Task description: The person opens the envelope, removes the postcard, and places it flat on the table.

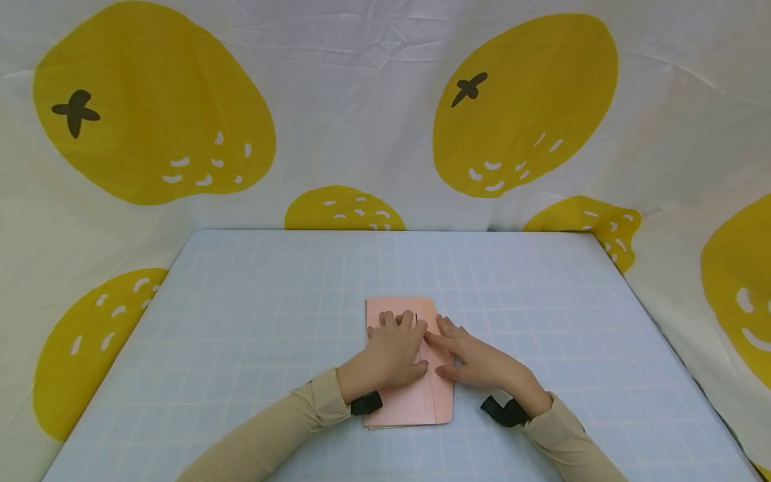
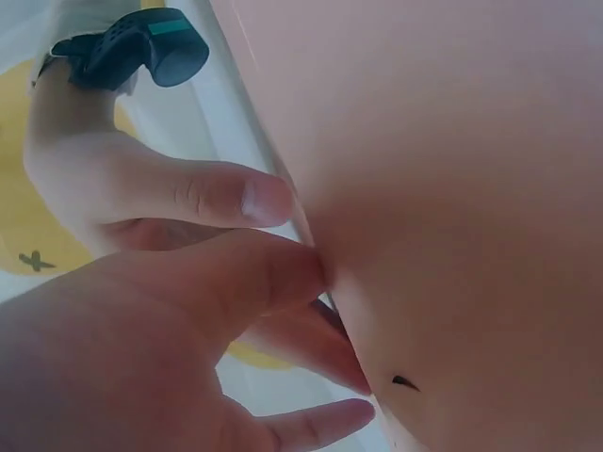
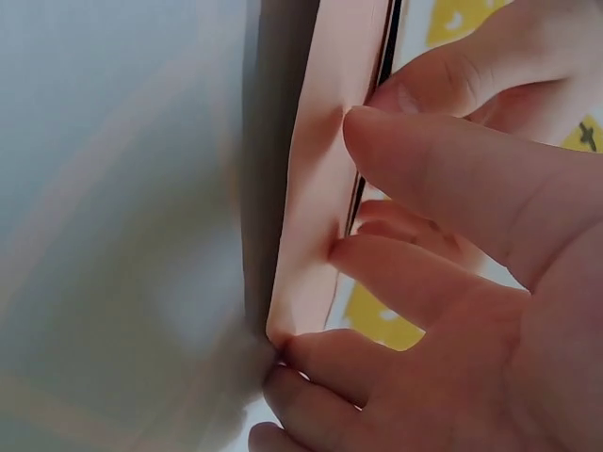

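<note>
A flat piece of folded pink card (image 1: 409, 405) lies lengthwise on the table, with creases along its right part and a short dark line near its middle. My left hand (image 1: 388, 355) rests on its upper middle, thumb and fingertips touching the surface. From the right, my right hand (image 1: 482, 363) reaches over the card's right edge, its thumb and fingers extended. In the right wrist view, these right fingertips (image 3: 363, 137) press along a narrow pink strip (image 3: 316, 179) at that side. The left wrist view shows the pink surface (image 2: 452, 217) close up, both thumbs near its dark line.
The table (image 1: 271, 294) has a pale blue cover with a light grid. Behind and beside it hangs a white cloth (image 1: 355, 100) printed with large yellow fruit. Black bands (image 1: 504, 412) sit on both wrists below beige sleeves.
</note>
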The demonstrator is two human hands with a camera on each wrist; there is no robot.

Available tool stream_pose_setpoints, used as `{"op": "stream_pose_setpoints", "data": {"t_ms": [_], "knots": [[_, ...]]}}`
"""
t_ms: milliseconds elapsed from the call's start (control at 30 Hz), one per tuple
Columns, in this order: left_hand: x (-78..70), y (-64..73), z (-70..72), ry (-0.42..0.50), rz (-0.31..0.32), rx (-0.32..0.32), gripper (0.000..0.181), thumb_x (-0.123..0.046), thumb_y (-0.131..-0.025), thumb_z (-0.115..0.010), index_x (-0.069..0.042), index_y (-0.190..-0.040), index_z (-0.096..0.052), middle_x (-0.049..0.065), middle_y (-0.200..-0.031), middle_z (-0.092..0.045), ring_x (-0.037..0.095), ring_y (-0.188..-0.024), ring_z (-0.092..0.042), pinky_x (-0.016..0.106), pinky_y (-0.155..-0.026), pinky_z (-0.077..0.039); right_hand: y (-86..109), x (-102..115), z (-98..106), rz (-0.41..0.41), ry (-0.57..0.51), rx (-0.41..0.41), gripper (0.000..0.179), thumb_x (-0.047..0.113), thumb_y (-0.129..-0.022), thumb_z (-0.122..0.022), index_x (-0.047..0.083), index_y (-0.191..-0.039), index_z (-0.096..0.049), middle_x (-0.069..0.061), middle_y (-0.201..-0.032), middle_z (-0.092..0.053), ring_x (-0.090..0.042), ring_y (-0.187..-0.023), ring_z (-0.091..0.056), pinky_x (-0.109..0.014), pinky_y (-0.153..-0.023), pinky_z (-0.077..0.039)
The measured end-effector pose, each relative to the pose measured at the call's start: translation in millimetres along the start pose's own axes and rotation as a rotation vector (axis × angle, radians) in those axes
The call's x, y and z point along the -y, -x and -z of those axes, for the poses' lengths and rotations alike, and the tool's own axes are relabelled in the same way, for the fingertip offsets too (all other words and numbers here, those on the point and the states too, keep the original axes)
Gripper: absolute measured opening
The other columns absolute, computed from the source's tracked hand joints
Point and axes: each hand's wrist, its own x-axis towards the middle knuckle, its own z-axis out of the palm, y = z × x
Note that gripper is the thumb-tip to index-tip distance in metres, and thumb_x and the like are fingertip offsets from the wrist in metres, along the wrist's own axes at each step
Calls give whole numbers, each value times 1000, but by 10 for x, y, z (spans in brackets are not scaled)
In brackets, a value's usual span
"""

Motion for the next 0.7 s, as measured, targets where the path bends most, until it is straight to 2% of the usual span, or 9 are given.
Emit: {"op": "stream_pose_setpoints", "data": {"t_ms": [200, 367, 500, 600, 700], "knots": [[-10, 1, -6, 24, -9, -13, 58, -48, -89, -61, -16, -136, -47, 13, -131, -45, 52, -118, -45, 66, -73, -51, 5, 7, 5, -8, -1, 0, 62, 19, -97, -63, 4, -152, -38, -28, -160, -13, -48, -146, -11, -63, -113, -16], [17, -5, -20, 36, -17, -6, 58, -49, -90, -59, -16, -136, -46, 13, -131, -45, 49, -119, -44, 63, -74, -52, 2, 10, 4, -11, 6, 1, 61, 21, -97, -63, 4, -151, -39, -28, -160, -13, -48, -146, -11, -63, -113, -17], [50, -7, -7, 80, -20, -1, 58, -46, -90, -57, -16, -138, -45, 12, -128, -46, 46, -116, -44, 61, -73, -52, -1, 14, 5, -14, -1, 2, 62, 23, -98, -63, 6, -152, -39, -28, -160, -13, -48, -146, -11, -64, -112, -17], [80, -5, 13, 129, -29, -17, 56, -42, -88, -57, -14, -136, -47, 11, -122, -48, 41, -107, -46, 51, -65, -53, -3, 22, 7, -13, -9, 5, 63, 24, -98, -63, 7, -153, -37, -29, -160, -13, -48, -146, -10, -64, -112, -16], [111, -1, 32, 174, -45, -38, 54, -39, -87, -57, -13, -133, -49, 10, -115, -49, 35, -96, -46, 38, -53, -48, -5, 30, 9, -11, -12, 9, 63, 24, -98, -63, 7, -153, -37, -29, -160, -13, -47, -147, -9, -64, -113, -15]]}}
